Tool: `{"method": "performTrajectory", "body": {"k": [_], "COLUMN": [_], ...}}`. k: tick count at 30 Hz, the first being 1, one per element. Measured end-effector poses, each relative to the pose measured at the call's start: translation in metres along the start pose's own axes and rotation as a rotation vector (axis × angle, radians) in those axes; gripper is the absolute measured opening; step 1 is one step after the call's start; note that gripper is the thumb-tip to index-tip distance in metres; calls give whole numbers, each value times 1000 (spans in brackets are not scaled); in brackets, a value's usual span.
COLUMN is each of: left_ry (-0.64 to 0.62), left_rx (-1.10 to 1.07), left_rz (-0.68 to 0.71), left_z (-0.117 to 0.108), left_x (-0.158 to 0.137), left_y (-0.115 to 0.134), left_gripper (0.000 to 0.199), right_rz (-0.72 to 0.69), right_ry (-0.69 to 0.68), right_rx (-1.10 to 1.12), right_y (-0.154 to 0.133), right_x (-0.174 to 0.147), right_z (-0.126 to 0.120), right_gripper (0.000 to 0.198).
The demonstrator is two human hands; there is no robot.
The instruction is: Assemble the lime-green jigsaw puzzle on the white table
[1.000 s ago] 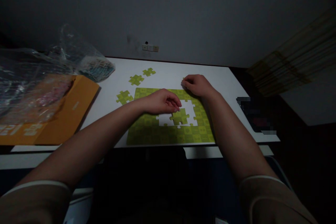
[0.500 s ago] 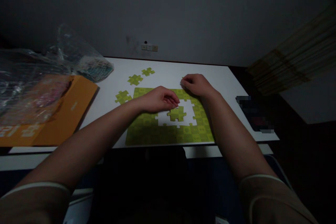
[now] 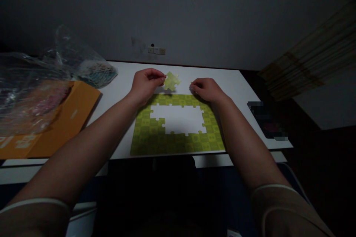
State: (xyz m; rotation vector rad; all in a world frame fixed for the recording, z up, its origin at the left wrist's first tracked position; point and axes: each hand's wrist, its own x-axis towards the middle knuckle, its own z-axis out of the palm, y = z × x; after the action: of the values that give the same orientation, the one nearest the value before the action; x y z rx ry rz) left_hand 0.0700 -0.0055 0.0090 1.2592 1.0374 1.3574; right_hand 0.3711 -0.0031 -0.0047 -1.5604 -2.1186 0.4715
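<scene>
Pinched at the fingertips of my left hand (image 3: 146, 85) is a yellow-green jigsaw piece (image 3: 171, 81), raised above the far edge of the puzzle. My right hand (image 3: 205, 88) stays just beyond the puzzle's upper right, fingers closed. A sliver of yellow-green shows at its fingertips, apparently another jigsaw piece mostly hidden by the hand. Between my forearms lies the yellow-green checkered jigsaw puzzle (image 3: 178, 144), with a white gap of stepped outline in its middle.
On the left, an orange box or folder (image 3: 80, 100) lies under crumpled clear plastic wrapping (image 3: 27, 92). A dark, partly blurred object (image 3: 264, 120) is at the right side of the white table (image 3: 239, 100). A wall with sockets (image 3: 156, 50) stands behind.
My left hand has moved up and left from over the puzzle and now holds up a jigsaw piece. The piece inside the gap is gone. My right hand has barely moved.
</scene>
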Motion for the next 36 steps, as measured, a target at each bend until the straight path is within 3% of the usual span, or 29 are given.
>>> {"method": "performTrajectory", "body": {"k": [14, 21, 25, 30, 36], "left_ry": [37, -166, -254, -291, -339], "left_rx": [23, 19, 19, 22, -17], "left_rz": [-5, -85, -106, -83, -134], "left_z": [-3, 3, 7, 14, 22], "left_x": [5, -7, -11, -17, -27], "left_y": [-4, -12, -18, -22, -19], "left_gripper": [22, 27, 34, 37, 42], "right_rz": [-15, 27, 64, 55, 24], "right_ry": [16, 30, 24, -92, -97], "right_rx": [-6, 24, 189, 500, 646], "right_y": [7, 5, -5, -23, -32], "right_x": [0, 1, 1, -2, -6], "right_z": [1, -1, -3, -2, 2], "right_gripper": [25, 26, 32, 40, 41]}}
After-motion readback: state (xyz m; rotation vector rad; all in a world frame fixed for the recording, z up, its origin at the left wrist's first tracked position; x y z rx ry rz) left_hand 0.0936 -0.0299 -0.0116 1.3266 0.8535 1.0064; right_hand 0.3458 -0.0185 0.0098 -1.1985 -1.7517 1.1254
